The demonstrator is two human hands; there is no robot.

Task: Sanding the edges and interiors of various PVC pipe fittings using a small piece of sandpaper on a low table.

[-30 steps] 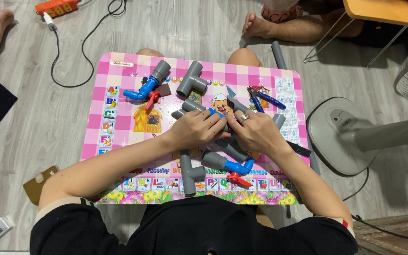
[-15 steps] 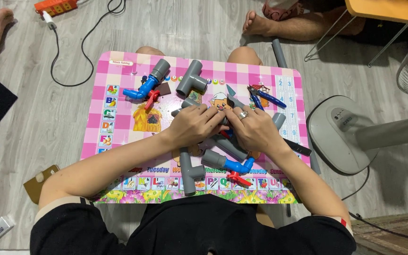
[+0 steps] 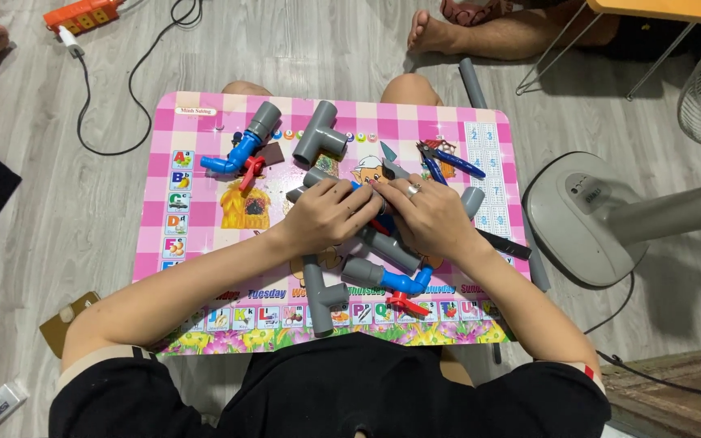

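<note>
Grey wood floor lies under a small pink table (image 3: pixel 204 203) with letters and pictures on it. Far left on the floor is an orange plug box (image 3: pixel 83 14) with a black cord (image 3: pixel 91 105).

On the table's left side lies a blue tap (image 3: pixel 233 154) with a red handle, joined to a short grey pipe (image 3: pixel 264 122). That piece looks done. Next to it sits a loose grey T-piece (image 3: pixel 318 139), not joined to anything.

In the middle, the left hand (image 3: pixel 330 215) is closed around a grey pipe end (image 3: pixel 314 178). The fingers are curled tight on it. The right hand (image 3: pixel 427 219) is just beside it, touching it, with fingers curled over the same bunch of pipes and a bit of red showing between the hands. I cannot tell just what the right fingers pinch. So the pipe being worked on is in the table's middle, under both hands.

Below the hands, another grey T-piece (image 3: pixel 324 296) lies near the table's front edge. Next to it, a second blue tap (image 3: pixel 403 282) with a red handle is already stuck on a grey pipe.

To the right lie blue pliers (image 3: pixel 448 160) and a black tool (image 3: pixel 503 243). A grey fan base (image 3: pixel 586 215) stands on the floor beside the table.

I think the work is about halfway: two taps are joined, and two T-pieces are loose.
</note>
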